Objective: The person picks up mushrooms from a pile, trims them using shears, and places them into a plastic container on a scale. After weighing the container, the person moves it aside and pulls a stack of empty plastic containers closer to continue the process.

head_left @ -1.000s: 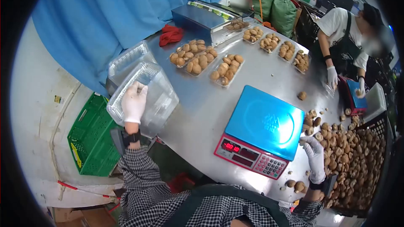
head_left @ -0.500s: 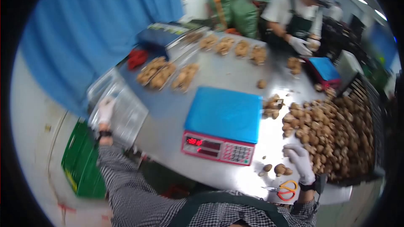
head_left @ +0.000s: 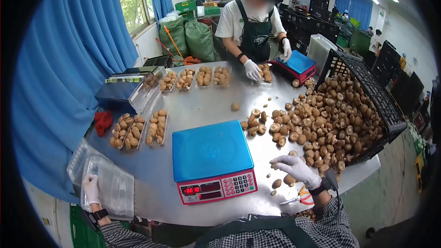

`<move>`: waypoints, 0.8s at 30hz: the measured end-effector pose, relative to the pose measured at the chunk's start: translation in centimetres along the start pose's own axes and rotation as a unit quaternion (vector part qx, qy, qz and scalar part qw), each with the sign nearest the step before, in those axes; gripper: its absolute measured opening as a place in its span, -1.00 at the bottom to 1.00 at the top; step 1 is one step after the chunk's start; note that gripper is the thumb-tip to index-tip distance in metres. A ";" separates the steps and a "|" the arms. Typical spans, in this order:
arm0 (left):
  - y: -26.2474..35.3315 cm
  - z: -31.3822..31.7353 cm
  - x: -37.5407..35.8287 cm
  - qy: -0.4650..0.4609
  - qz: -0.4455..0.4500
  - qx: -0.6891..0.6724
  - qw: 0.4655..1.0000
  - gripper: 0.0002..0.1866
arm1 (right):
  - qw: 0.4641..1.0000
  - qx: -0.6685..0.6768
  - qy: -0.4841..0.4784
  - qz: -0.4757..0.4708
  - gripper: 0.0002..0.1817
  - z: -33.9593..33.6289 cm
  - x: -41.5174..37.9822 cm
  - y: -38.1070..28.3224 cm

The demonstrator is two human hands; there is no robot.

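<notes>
My left hand (head_left: 91, 189), in a white glove, is closed at the left edge of a stack of clear plastic trays (head_left: 112, 186) at the table's left corner. My right hand (head_left: 296, 170), gloved too, hovers at the front right with bent fingers apart, its fingertips darkened. Under and beside it lie a few loose mushrooms (head_left: 276, 183) and orange-handled scissors (head_left: 301, 197). Between my hands stands a scale (head_left: 213, 151) with a bare blue platform and a lit red display. A large heap of brown mushrooms (head_left: 321, 119) spreads just beyond my right hand.
A black crate (head_left: 374, 96) lies tipped behind the heap. Filled trays (head_left: 156, 127) stand at left, with another row (head_left: 203, 77) at the back. Across the table a person (head_left: 257, 27) handles a filled tray beside a second scale (head_left: 296, 64). A red cloth (head_left: 103, 122) lies far left.
The view has swung to the right and steadied. My left hand stays at the tray stack; my right hand has shifted from beside the heap to over the loose mushrooms.
</notes>
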State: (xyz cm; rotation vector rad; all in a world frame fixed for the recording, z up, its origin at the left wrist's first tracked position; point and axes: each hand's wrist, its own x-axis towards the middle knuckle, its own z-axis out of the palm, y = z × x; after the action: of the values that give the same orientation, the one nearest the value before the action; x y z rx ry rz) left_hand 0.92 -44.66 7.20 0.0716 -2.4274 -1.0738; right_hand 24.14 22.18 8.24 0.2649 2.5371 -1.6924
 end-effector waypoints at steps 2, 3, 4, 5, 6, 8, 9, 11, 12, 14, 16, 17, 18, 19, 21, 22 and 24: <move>0.0 0.0 -0.2 -0.004 -0.001 0.005 1.000 -0.81 | 1.000 0.009 -0.013 0.000 -0.60 1.0 0.4 -0.1; 0.0 0.0 -0.1 -0.003 0.001 0.008 1.000 -0.82 | 0.999 0.034 -0.017 0.009 -0.60 1.5 0.5 -0.1; -0.1 0.0 0.1 -0.010 0.003 0.009 1.000 -0.82 | 0.999 0.038 -0.015 0.014 -0.60 1.8 0.5 -0.5; -0.3 0.1 0.1 0.013 -0.010 0.054 0.998 -0.82 | 0.998 0.036 -0.021 0.046 -0.60 1.8 0.3 -1.3; -0.4 0.2 0.0 0.036 -0.023 0.096 0.994 -0.82 | 0.996 0.033 -0.028 0.077 -0.59 1.9 0.1 -1.7; 2.4 0.2 -0.7 0.108 0.072 0.190 0.973 -0.82 | 0.998 0.030 -0.020 0.060 -0.60 2.0 0.3 -0.7; 4.6 0.2 -1.2 0.180 0.165 0.279 0.929 -0.79 | 0.998 0.010 -0.014 0.064 -0.60 1.9 0.4 -0.3; 10.6 1.2 -2.0 0.198 0.241 0.266 0.912 -0.77 | 0.996 -0.032 0.010 0.081 -0.62 1.9 -0.3 -0.5; 14.2 2.6 -3.1 0.169 0.250 0.192 0.934 -0.78 | 0.995 -0.070 0.049 0.049 -0.63 1.9 -0.5 0.8; 20.0 7.3 -5.6 0.111 0.285 0.072 0.949 -0.82 | 0.992 -0.108 0.067 0.012 -0.66 0.7 -1.0 2.5; 23.3 12.4 -7.7 0.036 0.330 0.017 0.943 -0.88 | 0.988 0.033 0.149 -0.007 -0.70 0.4 -2.6 2.8; 24.1 14.7 -8.5 -0.016 0.341 0.005 0.940 -0.90 | 0.984 0.048 0.169 -0.005 -0.71 0.0 -3.5 2.8; 24.2 17.4 -9.0 -0.049 0.374 0.006 0.926 -0.90 | 0.979 0.062 0.192 -0.003 -0.71 -0.3 -4.6 3.1; 24.3 19.9 -9.8 -0.070 0.395 -0.015 0.916 -0.90 | 0.974 0.051 0.218 0.034 -0.71 -0.6 -5.8 3.8; 23.7 24.1 -11.4 -0.119 0.408 -0.048 0.904 -0.90 | 0.963 0.064 0.252 0.078 -0.70 -1.2 -8.4 5.8; 23.6 25.7 -12.2 -0.143 0.408 -0.060 0.900 -0.90 | 0.954 0.068 0.272 0.104 -0.70 -1.1 -9.6 6.4; 23.4 27.4 -13.5 -0.180 0.426 -0.073 0.884 -0.90 | 0.946 0.047 0.301 0.115 -0.69 -0.5 -12.0 8.1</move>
State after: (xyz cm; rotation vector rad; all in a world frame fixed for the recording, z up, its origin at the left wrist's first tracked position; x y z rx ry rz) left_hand 3.90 -6.61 2.53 -1.2243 -2.2361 -0.8668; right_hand 37.46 24.53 3.03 1.2026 2.6483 -1.8498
